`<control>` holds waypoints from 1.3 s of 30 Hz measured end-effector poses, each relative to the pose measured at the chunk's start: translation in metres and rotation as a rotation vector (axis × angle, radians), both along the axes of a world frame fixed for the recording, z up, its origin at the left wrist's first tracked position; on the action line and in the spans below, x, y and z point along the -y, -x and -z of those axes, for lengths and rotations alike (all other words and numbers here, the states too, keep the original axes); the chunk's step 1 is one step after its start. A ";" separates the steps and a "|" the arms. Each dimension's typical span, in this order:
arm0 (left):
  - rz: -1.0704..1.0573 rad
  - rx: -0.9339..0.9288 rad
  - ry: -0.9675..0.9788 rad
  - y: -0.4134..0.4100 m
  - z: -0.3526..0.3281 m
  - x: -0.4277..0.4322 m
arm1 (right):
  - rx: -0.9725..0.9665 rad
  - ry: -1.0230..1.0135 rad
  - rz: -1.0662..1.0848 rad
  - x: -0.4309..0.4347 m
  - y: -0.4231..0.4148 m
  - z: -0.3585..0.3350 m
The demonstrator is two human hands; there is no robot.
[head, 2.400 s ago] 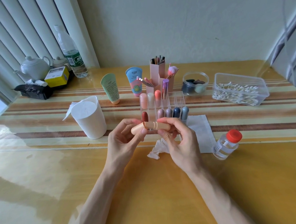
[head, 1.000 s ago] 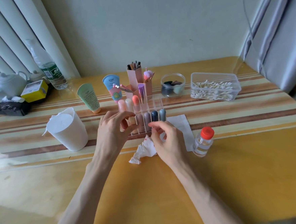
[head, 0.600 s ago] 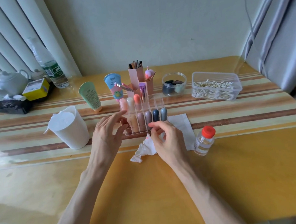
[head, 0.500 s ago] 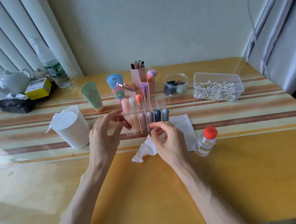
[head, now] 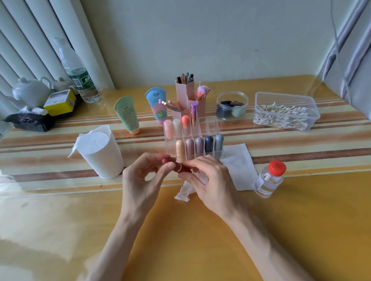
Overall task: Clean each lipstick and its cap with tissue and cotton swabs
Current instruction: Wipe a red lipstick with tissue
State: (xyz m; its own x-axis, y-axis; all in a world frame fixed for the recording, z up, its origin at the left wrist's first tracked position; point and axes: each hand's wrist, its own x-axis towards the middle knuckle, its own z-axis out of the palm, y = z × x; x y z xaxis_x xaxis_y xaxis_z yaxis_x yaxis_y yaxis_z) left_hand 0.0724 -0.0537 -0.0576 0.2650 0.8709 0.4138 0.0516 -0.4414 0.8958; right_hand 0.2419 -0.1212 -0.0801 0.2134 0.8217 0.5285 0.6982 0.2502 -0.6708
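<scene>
Dark-red lipstick pinched: left hand, right hand; bottle label unreadable.

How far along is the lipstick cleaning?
Seemingly done: the peach lipstick, handled moments ago, now stands in the clear organizer. In hand: the left hand and right hand grip a dark red lipstick above a crumpled tissue. Left: the other lipsticks in the organizer, apparently.
</scene>
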 end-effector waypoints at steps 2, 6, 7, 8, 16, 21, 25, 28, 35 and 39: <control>-0.067 0.112 0.056 0.003 0.001 -0.001 | 0.034 -0.011 0.036 0.000 -0.001 0.001; -0.195 -0.025 0.022 0.021 0.007 -0.018 | 0.012 -0.015 0.067 0.002 -0.003 -0.001; -0.224 -0.143 -0.031 0.025 0.011 -0.020 | 0.012 -0.011 0.074 0.002 -0.003 -0.001; -0.256 -0.247 -0.072 0.028 0.016 -0.023 | 0.012 -0.009 0.078 0.001 -0.003 -0.001; -0.320 -0.524 -0.161 0.028 0.035 -0.029 | -0.024 0.025 0.061 0.000 -0.001 0.001; -0.220 -0.275 -0.256 0.025 0.018 -0.017 | -0.097 0.021 0.010 0.003 0.003 -0.005; 0.044 -0.060 0.003 0.015 0.010 -0.003 | -0.111 0.001 -0.049 0.004 0.007 -0.010; 0.110 0.046 0.097 0.008 0.007 0.000 | -0.093 0.018 -0.086 0.003 0.007 -0.007; 0.126 0.140 0.154 0.008 0.008 0.002 | -0.283 0.143 -0.206 0.004 0.008 -0.008; 0.127 0.209 0.193 0.008 0.006 0.004 | -0.486 0.185 -0.309 0.006 0.011 -0.014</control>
